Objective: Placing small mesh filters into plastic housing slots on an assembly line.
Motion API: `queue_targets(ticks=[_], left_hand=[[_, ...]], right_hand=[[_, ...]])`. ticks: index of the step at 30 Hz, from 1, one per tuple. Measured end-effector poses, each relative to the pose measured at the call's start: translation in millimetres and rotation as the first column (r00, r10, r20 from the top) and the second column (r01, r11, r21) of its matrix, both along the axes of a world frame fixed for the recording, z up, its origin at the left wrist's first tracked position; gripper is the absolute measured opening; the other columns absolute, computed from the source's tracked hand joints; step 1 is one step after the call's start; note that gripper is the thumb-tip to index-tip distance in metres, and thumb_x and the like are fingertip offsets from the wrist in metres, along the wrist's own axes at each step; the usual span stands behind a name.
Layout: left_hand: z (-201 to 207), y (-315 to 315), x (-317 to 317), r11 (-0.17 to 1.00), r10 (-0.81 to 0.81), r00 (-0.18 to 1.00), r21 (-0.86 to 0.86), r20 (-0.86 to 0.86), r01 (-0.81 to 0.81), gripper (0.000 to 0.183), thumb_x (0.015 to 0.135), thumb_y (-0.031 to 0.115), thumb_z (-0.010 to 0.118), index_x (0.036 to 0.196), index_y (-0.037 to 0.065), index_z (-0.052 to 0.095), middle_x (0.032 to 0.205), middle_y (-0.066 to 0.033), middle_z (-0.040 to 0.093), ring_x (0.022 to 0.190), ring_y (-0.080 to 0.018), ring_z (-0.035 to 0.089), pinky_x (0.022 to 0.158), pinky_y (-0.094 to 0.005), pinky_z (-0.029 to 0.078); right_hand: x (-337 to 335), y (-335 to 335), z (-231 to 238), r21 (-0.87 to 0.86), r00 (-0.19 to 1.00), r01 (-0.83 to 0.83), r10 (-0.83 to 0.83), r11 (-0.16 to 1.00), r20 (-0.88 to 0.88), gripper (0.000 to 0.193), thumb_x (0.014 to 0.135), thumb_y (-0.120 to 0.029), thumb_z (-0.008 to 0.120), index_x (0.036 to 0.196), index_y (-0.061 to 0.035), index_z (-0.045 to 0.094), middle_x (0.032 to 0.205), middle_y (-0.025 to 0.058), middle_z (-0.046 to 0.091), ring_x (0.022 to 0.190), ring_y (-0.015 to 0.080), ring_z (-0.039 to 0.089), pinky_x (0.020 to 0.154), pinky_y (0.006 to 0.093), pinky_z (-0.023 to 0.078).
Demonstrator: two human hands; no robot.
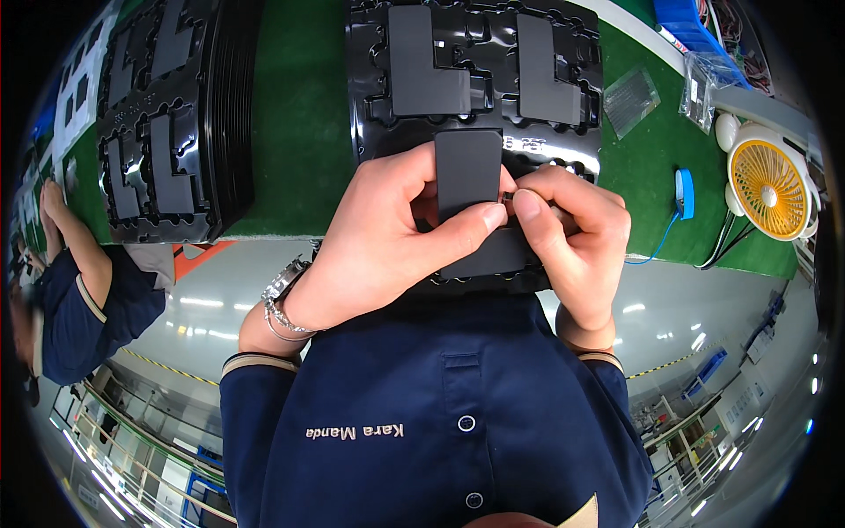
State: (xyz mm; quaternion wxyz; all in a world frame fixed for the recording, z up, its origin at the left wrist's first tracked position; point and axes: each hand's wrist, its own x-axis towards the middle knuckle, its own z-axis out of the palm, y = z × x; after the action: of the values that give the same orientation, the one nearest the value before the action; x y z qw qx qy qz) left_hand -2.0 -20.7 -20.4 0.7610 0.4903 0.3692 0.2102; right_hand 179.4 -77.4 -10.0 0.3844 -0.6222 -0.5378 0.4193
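My left hand (387, 224) is closed round a flat, dark grey L-shaped block (469, 167), its thumb lying across the front. The block is tilted up over the near end of a black moulded plastic tray (559, 157). At the block's right edge, my right hand (576, 229) pinches with thumb and forefinger at something small, with a bit of reddish colour beside it; the fingertips hide most of it. Beyond my hands, two similar L-shaped blocks, a left one (414, 66) and a right one (547, 75), lie in the tray's recesses.
On the green bench (295, 114), a stack of black trays (231, 132) with more blocks stands left. To the right are a clear plastic sheet (631, 101), a blue wrist strap (685, 194) on a cord, a yellow-and-white fan (767, 192) and a blue bin (695, 31). Another person (97, 299) works far left.
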Motion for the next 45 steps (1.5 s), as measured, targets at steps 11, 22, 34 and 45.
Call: queue_targets(ticks=[11,22,34,45], left_hand=[[-3,-1,-1,0.999,-0.006,0.999,0.043,-0.048,0.008,0.017,0.09,0.003,0.064,0.106,-0.002,0.061,0.096,-0.0049,0.065,0.088,-0.0101,0.063,0.081,-0.026,0.052],[3,-5,34,0.962,-0.179,0.972,0.18,-0.153,0.205,0.027,0.093,0.006,0.058,0.119,0.003,0.052,0.102,-0.004,0.063,0.091,-0.0107,0.063,0.082,-0.0275,0.051],[8,-12,30,0.374,0.283,0.755,0.793,-0.592,0.482,0.059,0.078,0.017,0.072,0.132,0.006,0.051,0.135,-0.0133,0.047,0.122,-0.0358,0.042,0.104,-0.0437,0.036],[-21,-1,-24,0.526,0.541,0.679,0.83,-0.497,0.188,0.042,0.09,0.018,0.063,0.124,-0.007,0.057,0.138,-0.0184,0.049,0.128,-0.0382,0.041,0.107,-0.0439,0.035]], right_hand=[[3,-1,-1,-0.023,0.981,0.064,-0.059,0.998,0.182,0.015,0.081,-0.012,0.074,0.084,0.001,0.066,0.069,0.0063,0.064,0.055,0.0127,0.059,0.051,0.025,0.044],[45,-19,-13,0.178,0.915,0.379,-0.397,0.908,0.078,0.014,0.092,-0.012,0.064,0.088,0.0021,0.066,0.065,-0.0028,0.055,0.057,0.0027,0.041,0.052,0.0197,0.032],[53,-20,-18,0.229,0.908,0.406,-0.419,0.885,0.01,0.013,0.092,-0.01,0.063,0.088,0.0017,0.067,0.065,-0.0013,0.057,0.056,0.0031,0.042,0.051,0.021,0.035],[32,-4,-36,0.195,0.95,0.246,-0.276,0.95,0.148,0.012,0.09,-0.01,0.063,0.084,-0.0003,0.067,0.072,0.009,0.067,0.059,0.0179,0.062,0.056,0.0281,0.046]])
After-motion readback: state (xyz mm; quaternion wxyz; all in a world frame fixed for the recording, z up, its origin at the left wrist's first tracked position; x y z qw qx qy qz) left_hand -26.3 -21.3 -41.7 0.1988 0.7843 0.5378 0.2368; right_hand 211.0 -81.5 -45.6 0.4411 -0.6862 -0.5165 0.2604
